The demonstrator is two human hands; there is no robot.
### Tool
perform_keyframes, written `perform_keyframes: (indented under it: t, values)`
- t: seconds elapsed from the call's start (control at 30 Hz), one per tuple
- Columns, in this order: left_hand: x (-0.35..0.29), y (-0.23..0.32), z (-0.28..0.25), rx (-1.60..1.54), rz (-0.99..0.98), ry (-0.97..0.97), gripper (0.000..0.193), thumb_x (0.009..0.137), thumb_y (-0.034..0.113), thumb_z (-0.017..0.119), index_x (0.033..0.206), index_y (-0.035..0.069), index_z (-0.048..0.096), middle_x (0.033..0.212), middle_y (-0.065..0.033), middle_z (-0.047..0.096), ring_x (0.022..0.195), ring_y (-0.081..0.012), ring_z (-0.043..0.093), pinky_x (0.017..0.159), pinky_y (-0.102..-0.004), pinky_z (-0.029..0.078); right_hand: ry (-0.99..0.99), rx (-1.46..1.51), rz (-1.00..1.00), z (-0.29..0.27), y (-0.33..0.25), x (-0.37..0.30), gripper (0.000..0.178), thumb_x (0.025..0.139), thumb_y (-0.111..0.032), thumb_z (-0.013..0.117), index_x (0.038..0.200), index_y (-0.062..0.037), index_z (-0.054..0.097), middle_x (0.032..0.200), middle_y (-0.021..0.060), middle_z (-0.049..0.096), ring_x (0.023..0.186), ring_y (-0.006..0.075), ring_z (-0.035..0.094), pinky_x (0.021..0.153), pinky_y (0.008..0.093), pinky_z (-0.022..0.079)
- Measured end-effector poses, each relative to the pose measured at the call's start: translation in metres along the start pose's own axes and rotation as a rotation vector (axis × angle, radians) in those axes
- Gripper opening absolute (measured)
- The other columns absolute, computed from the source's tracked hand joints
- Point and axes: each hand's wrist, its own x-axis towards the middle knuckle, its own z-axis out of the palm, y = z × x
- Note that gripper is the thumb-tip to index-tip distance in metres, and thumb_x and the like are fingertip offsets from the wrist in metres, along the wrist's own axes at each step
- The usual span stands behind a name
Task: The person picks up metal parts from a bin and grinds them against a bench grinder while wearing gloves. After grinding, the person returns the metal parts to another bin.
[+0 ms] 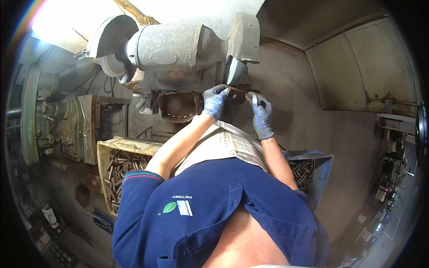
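Note:
Both my hands wear blue-and-grey work gloves and are raised below the right wheel (236, 71) of a grey bench grinder (172, 47). My left hand (214, 103) is closed, thumb and fingers pinched, just left of the wheel's lower edge. My right hand (262, 115) is pinched too, a little to the right and lower. A thin, brownish metal rod (239, 90) appears to span the gap between my fingertips, close under the wheel. Its ends are covered by the gloves, and I cannot tell whether it touches the wheel.
A yellowish crate (103, 167) of short metal rods stands left of me, a blue bin (322, 178) with similar pieces at right. The grinder's second wheel (112, 65) is at left. Below it sits a rusty open container (163, 107). Machinery (67, 129) stands far left, metal cabinets (364, 67) far right.

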Motion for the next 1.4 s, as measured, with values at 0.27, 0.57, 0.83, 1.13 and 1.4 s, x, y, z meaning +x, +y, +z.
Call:
perform_keyframes:
  t: [0.27,0.57,0.83,1.13,1.4]
  values:
    - [0.006,0.005,-0.017,0.008,0.018,0.056,0.008,0.084,0.001,0.059,0.089,-0.003,0.064,0.08,-0.0079,0.065,0.069,-0.0129,0.061,0.062,-0.0232,0.051,-0.017,0.081,0.029,0.02,0.014,0.004,0.022,0.09,-0.014,0.054,0.101,0.0044,0.061,0.097,0.0136,0.064,0.091,0.0214,0.062,0.087,0.0342,0.049]
    - [0.012,0.02,-0.048,0.049,0.043,0.108,0.007,0.083,-0.001,0.059,0.088,-0.003,0.064,0.078,-0.0069,0.065,0.066,-0.0116,0.061,0.059,-0.0235,0.052,-0.113,0.103,0.056,0.051,0.012,0.009,0.026,0.09,-0.015,0.055,0.104,0.0065,0.06,0.102,0.0169,0.062,0.095,0.0232,0.061,0.089,0.0338,0.048]
    - [0.014,0.005,-0.005,0.108,-0.022,0.033,0.007,0.082,0.001,0.062,0.086,-0.003,0.066,0.076,-0.0071,0.066,0.063,-0.0117,0.06,0.06,-0.0233,0.049,0.044,0.278,0.165,0.011,0.013,0.009,0.022,0.09,-0.017,0.055,0.083,0.0033,0.061,0.085,0.0096,0.061,0.088,0.0212,0.062,0.086,0.036,0.05]
    - [0.017,0.015,-0.022,0.143,0.008,0.124,0.007,0.082,-0.002,0.058,0.085,-0.007,0.063,0.076,-0.0097,0.064,0.061,-0.0146,0.06,0.058,-0.0262,0.053,0.026,0.354,0.184,0.038,0.012,0.011,0.022,0.089,-0.017,0.057,0.085,0.0043,0.063,0.09,0.0123,0.062,0.088,0.0209,0.061,0.087,0.035,0.05]
    - [0.026,0.017,-0.06,0.201,0.092,0.124,0.009,0.082,0.001,0.06,0.088,-0.004,0.064,0.077,-0.0065,0.065,0.066,-0.0109,0.06,0.063,-0.0227,0.05,-0.048,0.465,0.199,0.064,0.016,0.006,0.031,0.091,-0.019,0.054,0.103,0.0089,0.058,0.105,0.0186,0.06,0.1,0.0279,0.059,0.093,0.0391,0.046]
